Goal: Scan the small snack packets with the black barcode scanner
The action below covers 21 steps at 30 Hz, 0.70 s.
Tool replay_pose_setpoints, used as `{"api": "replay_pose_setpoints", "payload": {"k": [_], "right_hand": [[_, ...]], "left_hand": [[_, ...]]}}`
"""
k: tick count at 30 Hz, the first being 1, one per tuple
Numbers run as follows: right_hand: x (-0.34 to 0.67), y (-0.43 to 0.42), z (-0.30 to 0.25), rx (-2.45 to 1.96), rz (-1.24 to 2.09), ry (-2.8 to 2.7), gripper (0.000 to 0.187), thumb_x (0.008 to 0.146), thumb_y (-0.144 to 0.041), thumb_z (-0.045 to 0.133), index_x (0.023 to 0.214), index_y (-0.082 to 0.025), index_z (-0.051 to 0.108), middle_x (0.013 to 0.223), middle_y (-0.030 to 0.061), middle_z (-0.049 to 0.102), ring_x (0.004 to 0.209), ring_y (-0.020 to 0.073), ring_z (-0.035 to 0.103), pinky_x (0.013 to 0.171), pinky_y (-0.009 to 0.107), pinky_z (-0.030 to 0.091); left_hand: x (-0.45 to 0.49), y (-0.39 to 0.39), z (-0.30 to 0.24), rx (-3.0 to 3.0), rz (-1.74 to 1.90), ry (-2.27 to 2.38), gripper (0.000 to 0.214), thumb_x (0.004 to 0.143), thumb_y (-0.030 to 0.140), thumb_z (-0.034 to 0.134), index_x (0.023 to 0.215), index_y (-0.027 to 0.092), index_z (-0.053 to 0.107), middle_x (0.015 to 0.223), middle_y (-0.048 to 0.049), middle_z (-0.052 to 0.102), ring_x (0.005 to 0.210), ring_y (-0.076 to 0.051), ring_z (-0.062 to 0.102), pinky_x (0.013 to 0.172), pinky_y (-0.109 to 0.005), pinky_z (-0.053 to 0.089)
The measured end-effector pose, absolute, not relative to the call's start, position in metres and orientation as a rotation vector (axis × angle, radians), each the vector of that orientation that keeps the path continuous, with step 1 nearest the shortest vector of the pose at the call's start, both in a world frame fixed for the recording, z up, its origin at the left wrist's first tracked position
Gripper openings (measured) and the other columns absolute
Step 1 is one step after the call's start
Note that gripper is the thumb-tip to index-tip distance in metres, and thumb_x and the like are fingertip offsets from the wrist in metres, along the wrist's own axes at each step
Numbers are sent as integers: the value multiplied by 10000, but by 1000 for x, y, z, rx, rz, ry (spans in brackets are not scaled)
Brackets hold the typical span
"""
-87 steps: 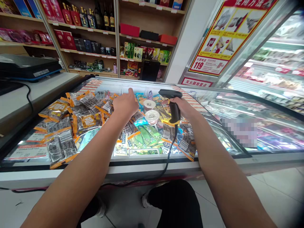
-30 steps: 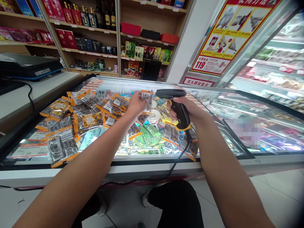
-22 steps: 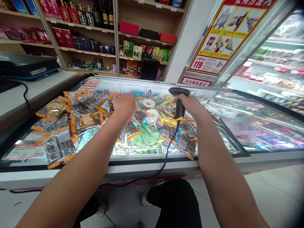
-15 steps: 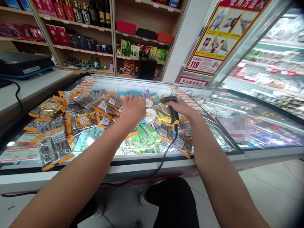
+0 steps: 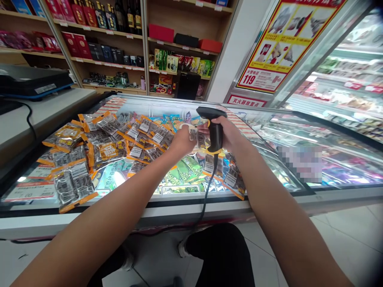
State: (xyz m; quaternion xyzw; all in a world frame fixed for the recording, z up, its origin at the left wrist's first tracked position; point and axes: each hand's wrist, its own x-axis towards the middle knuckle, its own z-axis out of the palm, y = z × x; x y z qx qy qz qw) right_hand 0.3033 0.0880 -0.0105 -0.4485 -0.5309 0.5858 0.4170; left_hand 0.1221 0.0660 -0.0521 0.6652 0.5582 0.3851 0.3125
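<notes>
My left hand (image 5: pixel 183 142) is closed on a small clear snack packet (image 5: pixel 197 137) and holds it up just left of the scanner. My right hand (image 5: pixel 229 133) grips a black barcode scanner (image 5: pixel 213 126) with a yellow collar; its head points left over the packet. The scanner's black cable (image 5: pixel 206 191) drops over the freezer's front edge. Both hands hover above the glass lid of a chest freezer (image 5: pixel 191 201). Orange-edged snack packets (image 5: pixel 98 147) lie spread over the lid to the left, and a few more (image 5: pixel 231 177) lie below my right wrist.
A grey counter (image 5: pixel 44 113) with a black device (image 5: pixel 30 81) stands at left. Wooden shelves (image 5: pixel 143 44) with boxes and bottles fill the back wall. A second glass-topped freezer (image 5: pixel 314 159) adjoins on the right, under a red and yellow poster (image 5: pixel 284 44). My dark-trousered legs (image 5: pixel 221 255) are below.
My left hand put one packet down on the left pile, reached to the middle, and now holds another packet up. The scanner dipped toward the lid, then rose again beside the packet.
</notes>
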Motion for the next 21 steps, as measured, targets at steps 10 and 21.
{"api": "replay_pose_setpoints", "payload": {"k": [10, 21], "right_hand": [[316, 77, 6, -950, 1374, -1566, 251, 794, -456, 674, 736, -216, 633, 733, 53, 625, 647, 183, 577, 632, 320, 517], [315, 68, 12, -912, 1407, -1901, 316, 848, -461, 579, 682, -195, 615, 607, 46, 546, 545, 158, 460, 541, 313, 405]], "left_hand": [[104, 80, -39, 1477, 1446, 1366, 158, 847, 81, 623, 970, 156, 689, 1064, -94, 746, 953, -215, 696, 889, -337, 546], [93, 78, -33, 1513, 1428, 1461, 207, 812, 63, 596, 952, 168, 707, 1030, -91, 777, 970, -234, 696, 921, -359, 538]]}}
